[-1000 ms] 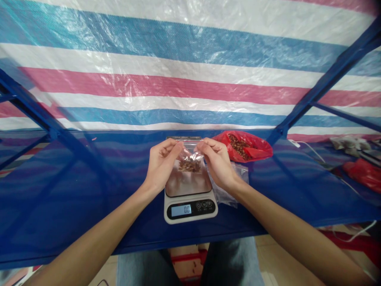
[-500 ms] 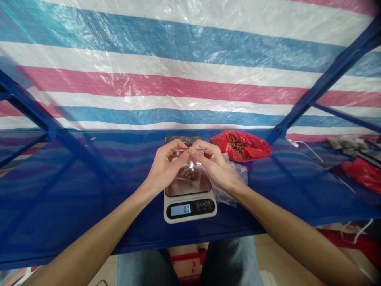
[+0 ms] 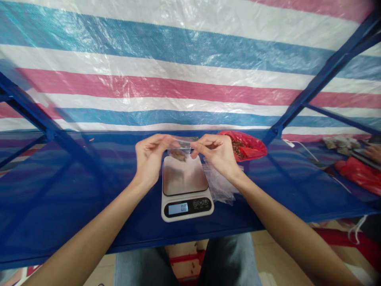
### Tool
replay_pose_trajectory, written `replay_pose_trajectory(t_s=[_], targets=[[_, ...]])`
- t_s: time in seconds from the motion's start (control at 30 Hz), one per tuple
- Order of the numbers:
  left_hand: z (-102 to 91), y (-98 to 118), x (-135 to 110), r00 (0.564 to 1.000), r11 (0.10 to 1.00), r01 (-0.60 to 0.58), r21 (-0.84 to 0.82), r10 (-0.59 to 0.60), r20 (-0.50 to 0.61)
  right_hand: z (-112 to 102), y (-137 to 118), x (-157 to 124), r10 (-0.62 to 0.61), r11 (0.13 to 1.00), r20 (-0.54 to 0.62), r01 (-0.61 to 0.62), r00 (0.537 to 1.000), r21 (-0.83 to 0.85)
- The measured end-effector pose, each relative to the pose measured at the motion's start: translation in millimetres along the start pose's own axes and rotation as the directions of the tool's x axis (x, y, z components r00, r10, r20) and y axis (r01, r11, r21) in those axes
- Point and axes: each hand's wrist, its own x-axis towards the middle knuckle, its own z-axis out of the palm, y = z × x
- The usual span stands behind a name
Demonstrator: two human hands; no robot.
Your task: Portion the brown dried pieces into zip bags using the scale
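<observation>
Between my two hands hangs a small clear zip bag (image 3: 180, 150) with brown dried bits at its bottom. My left hand (image 3: 151, 155) pinches the bag's left top edge, and my right hand (image 3: 216, 153) pinches the right top edge. The bag is held above the far part of a white kitchen scale (image 3: 186, 178), whose display reads 0.0. To the right of the scale lie several clear plastic bags (image 3: 222, 184), partly under my right wrist. Beyond my right hand sits an open red bag (image 3: 253, 147) full of brown bits.
The blue tabletop (image 3: 74, 190) runs across, with blue metal bars (image 3: 315, 83) at both sides and a striped plastic sheet (image 3: 178, 87) behind. At the far right are another red bag (image 3: 358, 172), a white cord (image 3: 306, 151) and part of another person's hand (image 3: 373, 153).
Both hands have moved apart and the zip bag is lifted and stretched between them, baring the scale's plate. Another person's hand has come into view at the right.
</observation>
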Motion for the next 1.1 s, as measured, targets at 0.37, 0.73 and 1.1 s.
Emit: replay_pose_trajectory(t_s=[0.37,0.73,1.1], targets=[[-81.7,22.6,51.6,0.969,0.883,0.247,0.399,-0.226,-0.101,-157.6,30.8,34.4,0.201,0.903,0.006,-0.183,0.98,-0.389],[-110.7,-9.7,48.7,0.925,-0.082,-0.108,0.991,-0.373,0.07,-171.1,79.6,20.2,0.175,0.649,0.366,0.173,0.914,-0.741],[-104.9,0.8,40.0,0.963,-0.193,-0.038,0.981,-0.27,-0.016,-163.6,74.3,14.3,0.007,0.656,0.291,0.215,0.957,-0.724]])
